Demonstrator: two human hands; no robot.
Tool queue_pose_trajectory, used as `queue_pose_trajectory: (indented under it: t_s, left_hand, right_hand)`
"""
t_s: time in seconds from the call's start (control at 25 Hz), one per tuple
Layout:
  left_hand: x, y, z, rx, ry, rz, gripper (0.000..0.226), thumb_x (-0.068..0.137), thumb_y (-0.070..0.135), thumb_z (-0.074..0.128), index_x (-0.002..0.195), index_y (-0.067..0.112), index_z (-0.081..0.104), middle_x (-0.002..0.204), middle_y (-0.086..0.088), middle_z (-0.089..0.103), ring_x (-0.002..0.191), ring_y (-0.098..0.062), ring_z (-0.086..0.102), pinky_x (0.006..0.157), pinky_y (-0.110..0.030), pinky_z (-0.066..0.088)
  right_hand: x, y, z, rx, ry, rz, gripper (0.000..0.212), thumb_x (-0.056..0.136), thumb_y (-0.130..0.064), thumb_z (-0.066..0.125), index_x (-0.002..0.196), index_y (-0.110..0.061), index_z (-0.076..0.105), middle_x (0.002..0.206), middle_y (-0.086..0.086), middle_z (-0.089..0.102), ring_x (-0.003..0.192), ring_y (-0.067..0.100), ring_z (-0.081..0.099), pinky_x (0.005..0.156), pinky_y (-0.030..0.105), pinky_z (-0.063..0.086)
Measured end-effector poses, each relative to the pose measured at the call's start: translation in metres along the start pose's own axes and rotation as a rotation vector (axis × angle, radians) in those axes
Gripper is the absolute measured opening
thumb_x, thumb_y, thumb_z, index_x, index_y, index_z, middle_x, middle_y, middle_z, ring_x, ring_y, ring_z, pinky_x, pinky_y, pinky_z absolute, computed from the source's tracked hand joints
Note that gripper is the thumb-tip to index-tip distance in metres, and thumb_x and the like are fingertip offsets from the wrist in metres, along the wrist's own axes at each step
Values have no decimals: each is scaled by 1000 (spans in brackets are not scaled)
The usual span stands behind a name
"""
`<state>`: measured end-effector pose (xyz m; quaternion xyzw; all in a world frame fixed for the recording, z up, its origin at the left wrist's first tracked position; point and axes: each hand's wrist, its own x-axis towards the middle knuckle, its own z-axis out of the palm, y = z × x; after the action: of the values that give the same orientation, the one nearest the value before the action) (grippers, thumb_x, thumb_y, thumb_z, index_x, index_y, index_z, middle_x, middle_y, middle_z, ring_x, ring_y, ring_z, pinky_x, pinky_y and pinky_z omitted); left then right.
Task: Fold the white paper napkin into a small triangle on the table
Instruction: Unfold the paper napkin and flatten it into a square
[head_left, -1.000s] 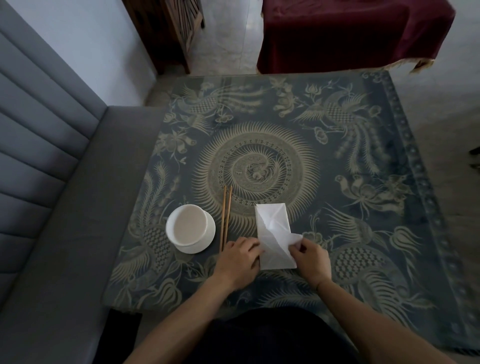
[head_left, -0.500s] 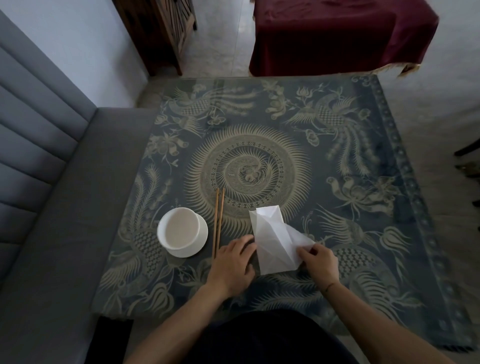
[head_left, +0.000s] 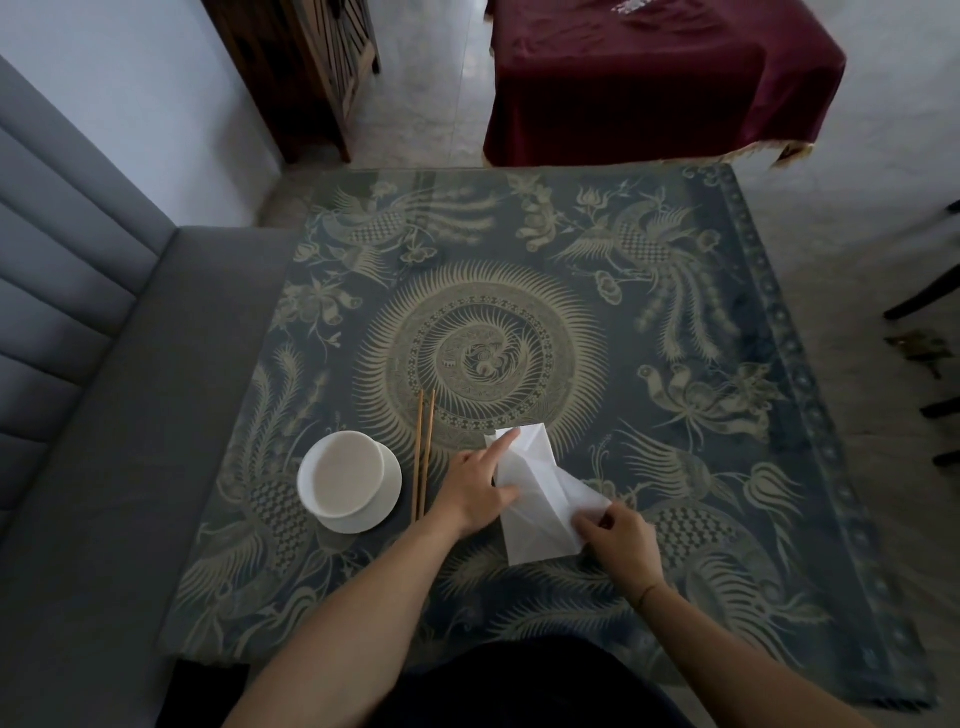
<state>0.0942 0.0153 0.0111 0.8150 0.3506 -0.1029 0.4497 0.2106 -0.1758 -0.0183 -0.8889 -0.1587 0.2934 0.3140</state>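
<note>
Right hand (head_left: 618, 540) pinching the near-right corner of the white paper napkin (head_left: 535, 499), fingers closed on the raised flap there. Left hand (head_left: 475, 491) spread flat on the napkin's left edge — index finger stretched forward along the crease toward the far corner, thumb pressing mid-sheet, not gripping. Napkin partly folded, creased, lying between both hands on the patterned tablecloth (head_left: 675, 395), near the table's front edge. Just left of the left hand, a pair of chopsticks (head_left: 423, 457) laid lengthwise; beyond them a white bowl (head_left: 343, 475) seated on a saucer (head_left: 384, 512) — well apart from the napkin.
</note>
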Motion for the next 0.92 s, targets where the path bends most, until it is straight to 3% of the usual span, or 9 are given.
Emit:
queue_pose_trajectory:
  t_s: [0.12, 0.2, 0.28, 0.36, 0.48, 0.6, 0.68, 0.8, 0.92]
  left_hand:
    - [7, 6, -4, -94, -33, -44, 72, 76, 37, 55, 145, 28, 41, 138, -9, 53, 130, -28, 40, 107, -46, 36]
    - [8, 9, -6, -164, -39, -83, 59, 82, 32, 58, 140, 21, 50, 141, -6, 52, 129, -23, 45, 105, -37, 37]
    - [10, 12, -9, -247, -23, -106, 45, 89, 24, 60, 133, 16, 58, 138, -3, 55, 125, -17, 48, 97, -26, 35]
    - [12, 16, -12, -318, 17, -119, 36, 91, 17, 59, 126, 12, 64, 130, -3, 62, 114, -12, 53, 90, -21, 36]
    - [14, 26, -17, -469, 52, -164, 27, 91, 10, 55, 114, 9, 71, 111, -8, 69, 94, -16, 62, 80, -24, 50]
    - [14, 38, -21, -567, 32, -201, 25, 93, 14, 52, 105, 12, 74, 99, -6, 69, 91, -23, 67, 76, -31, 56]
    - [13, 47, -21, -653, 6, -223, 24, 94, 17, 52, 103, 13, 74, 98, -6, 69, 87, -26, 70, 63, -25, 53]
    - [12, 58, -19, -775, -65, -211, 26, 94, 15, 51, 113, 15, 69, 104, -12, 70, 90, -31, 72, 59, -23, 53]
    - [12, 61, -16, -701, -122, -136, 40, 91, 12, 49, 128, 23, 58, 110, -14, 70, 98, -27, 70, 76, -31, 54]
  right_hand:
    - [-7, -1, -5, -229, -79, -234, 42, 72, -69, 66, 86, -30, 62, 79, -14, 60, 69, 8, 57, 58, 32, 48]
    - [-8, -1, -9, -391, -134, -428, 65, 73, -85, 47, 109, -32, 60, 100, -15, 56, 84, 7, 54, 64, 28, 45]
    - [-6, -4, -13, -452, -147, -582, 72, 79, -86, 35, 118, -31, 59, 113, -13, 56, 99, 10, 53, 76, 30, 46]
    - [-2, -11, -13, -432, -144, -658, 65, 85, -82, 31, 120, -34, 58, 118, -12, 57, 104, 10, 52, 82, 31, 43]
    - [5, -33, -5, -256, -156, -504, 62, 84, -84, 26, 119, -43, 55, 124, -14, 56, 99, 5, 58, 77, 30, 46]
    - [14, -56, 3, -153, -229, -273, 87, 70, -94, 34, 137, -40, 41, 133, -10, 53, 99, 8, 61, 78, 36, 50]
    - [18, -64, 6, -209, -241, -222, 98, 64, -95, 42, 143, -36, 36, 135, -8, 53, 109, 15, 59, 81, 38, 49]
    - [18, -71, 5, -230, -160, -247, 75, 71, -78, 53, 133, -36, 48, 115, -9, 60, 103, 15, 60, 76, 37, 51]
    - [19, -76, 1, -153, -93, -203, 27, 81, -36, 57, 107, -30, 64, 81, -11, 62, 78, 17, 60, 62, 34, 49]
